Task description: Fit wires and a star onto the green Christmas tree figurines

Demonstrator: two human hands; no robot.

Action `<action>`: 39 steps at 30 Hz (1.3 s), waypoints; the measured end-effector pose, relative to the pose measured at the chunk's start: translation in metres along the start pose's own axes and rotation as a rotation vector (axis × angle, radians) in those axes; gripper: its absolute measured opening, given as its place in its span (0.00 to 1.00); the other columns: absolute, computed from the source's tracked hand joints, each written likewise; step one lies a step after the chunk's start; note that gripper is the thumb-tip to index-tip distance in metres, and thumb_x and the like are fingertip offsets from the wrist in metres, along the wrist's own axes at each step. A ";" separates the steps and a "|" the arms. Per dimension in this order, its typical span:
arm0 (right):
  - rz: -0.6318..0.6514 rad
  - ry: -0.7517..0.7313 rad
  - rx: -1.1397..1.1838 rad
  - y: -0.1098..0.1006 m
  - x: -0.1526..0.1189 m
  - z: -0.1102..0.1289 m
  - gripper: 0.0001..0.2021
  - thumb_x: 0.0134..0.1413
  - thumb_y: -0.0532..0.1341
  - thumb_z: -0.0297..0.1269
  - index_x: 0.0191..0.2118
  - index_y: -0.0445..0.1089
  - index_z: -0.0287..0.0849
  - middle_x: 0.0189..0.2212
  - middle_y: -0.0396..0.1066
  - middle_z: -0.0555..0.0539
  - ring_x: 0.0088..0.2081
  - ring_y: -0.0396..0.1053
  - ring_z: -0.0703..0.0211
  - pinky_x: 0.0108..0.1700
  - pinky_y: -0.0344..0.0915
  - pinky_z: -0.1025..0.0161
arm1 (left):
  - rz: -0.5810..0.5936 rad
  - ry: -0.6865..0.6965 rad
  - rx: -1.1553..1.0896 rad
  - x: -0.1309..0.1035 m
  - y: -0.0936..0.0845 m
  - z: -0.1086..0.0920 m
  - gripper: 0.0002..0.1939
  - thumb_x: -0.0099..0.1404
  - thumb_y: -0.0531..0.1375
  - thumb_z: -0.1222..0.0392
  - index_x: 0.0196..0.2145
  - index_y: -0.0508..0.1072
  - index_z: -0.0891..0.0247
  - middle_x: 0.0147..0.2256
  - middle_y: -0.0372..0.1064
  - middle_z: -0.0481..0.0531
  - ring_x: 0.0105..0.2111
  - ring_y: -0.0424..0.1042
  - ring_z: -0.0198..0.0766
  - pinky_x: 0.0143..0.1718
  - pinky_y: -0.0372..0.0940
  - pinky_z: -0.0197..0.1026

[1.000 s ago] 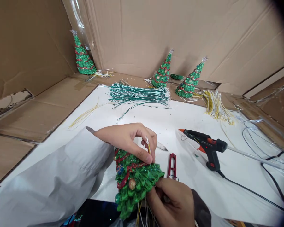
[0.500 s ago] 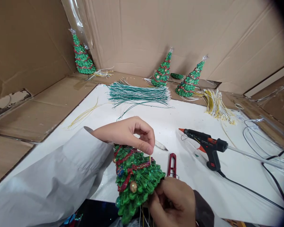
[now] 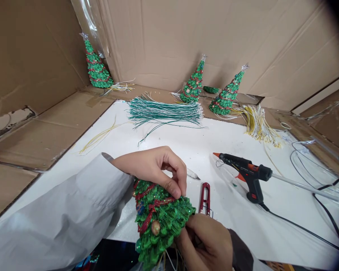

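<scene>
A green Christmas tree ornament (image 3: 165, 214) with red ribbon garlands and gold and blue baubles lies tilted, its wide base toward the lower right. My left hand (image 3: 161, 169) arches over its top, thumb and forefinger pinched against a red ribbon. The thin yellow wire at these fingertips is now hidden by them and the tree. My right hand (image 3: 207, 239) is closed at the base rim, its fingertips partly out of sight under the tree. Loose white and yellow wires (image 3: 169, 258) hang below the base.
A black and orange glue gun (image 3: 250, 173) lies right, its cord trailing. Red thread snips (image 3: 205, 197) and a white pen-like tool (image 3: 192, 174) lie nearer. Behind are a green wire bundle (image 3: 166, 111), a yellow-white wire bundle (image 3: 258, 126) and three upright trees (image 3: 227, 96) against cardboard walls.
My left fingertips have moved down onto the tree, and the short yellow wire end seen beneath them is now out of sight. The tree has shifted slightly left.
</scene>
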State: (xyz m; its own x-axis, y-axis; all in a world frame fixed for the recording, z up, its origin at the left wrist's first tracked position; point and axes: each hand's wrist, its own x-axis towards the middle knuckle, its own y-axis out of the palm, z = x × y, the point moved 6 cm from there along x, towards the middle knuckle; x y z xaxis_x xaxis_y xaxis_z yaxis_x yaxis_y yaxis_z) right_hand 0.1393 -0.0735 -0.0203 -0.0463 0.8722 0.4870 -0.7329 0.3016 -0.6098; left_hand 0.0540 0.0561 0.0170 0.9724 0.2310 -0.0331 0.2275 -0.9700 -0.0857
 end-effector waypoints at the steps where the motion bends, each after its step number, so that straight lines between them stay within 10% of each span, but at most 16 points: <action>1: -0.015 -0.039 -0.025 -0.001 0.001 0.003 0.14 0.59 0.58 0.33 0.22 0.67 0.42 0.13 0.60 0.55 0.16 0.57 0.68 0.22 0.51 0.66 | -0.002 0.007 -0.005 0.000 0.001 0.000 0.03 0.55 0.68 0.70 0.28 0.80 0.65 0.29 0.76 0.54 0.31 0.72 0.36 0.37 0.68 0.37; 5: -0.058 -0.196 -0.109 -0.004 0.004 0.019 0.11 0.56 0.59 0.28 0.23 0.67 0.43 0.14 0.64 0.54 0.17 0.60 0.66 0.22 0.52 0.65 | 0.002 0.024 0.003 0.001 0.003 0.002 0.04 0.55 0.70 0.63 0.28 0.80 0.66 0.30 0.76 0.55 0.32 0.73 0.37 0.37 0.69 0.37; 26: -0.161 -0.047 -0.068 0.000 0.001 0.010 0.17 0.50 0.60 0.30 0.16 0.54 0.43 0.09 0.54 0.58 0.14 0.49 0.72 0.17 0.43 0.68 | -0.014 -0.021 0.188 -0.003 0.000 0.004 0.11 0.60 0.66 0.55 0.27 0.77 0.66 0.25 0.68 0.50 0.27 0.63 0.33 0.29 0.59 0.36; 39: -0.036 -0.059 -0.070 -0.003 0.002 0.003 0.11 0.53 0.61 0.32 0.21 0.65 0.43 0.11 0.58 0.57 0.13 0.53 0.69 0.17 0.47 0.68 | -0.071 -0.032 0.162 -0.004 0.000 0.001 0.08 0.60 0.65 0.60 0.27 0.77 0.67 0.24 0.69 0.49 0.25 0.62 0.31 0.29 0.60 0.35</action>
State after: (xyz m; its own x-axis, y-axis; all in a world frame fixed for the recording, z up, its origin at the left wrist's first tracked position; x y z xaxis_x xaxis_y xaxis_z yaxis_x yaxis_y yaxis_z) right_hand 0.1394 -0.0736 -0.0155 -0.0621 0.8370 0.5437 -0.6857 0.3601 -0.6326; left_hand 0.0502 0.0554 0.0165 0.9514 0.3034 -0.0524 0.2818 -0.9267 -0.2485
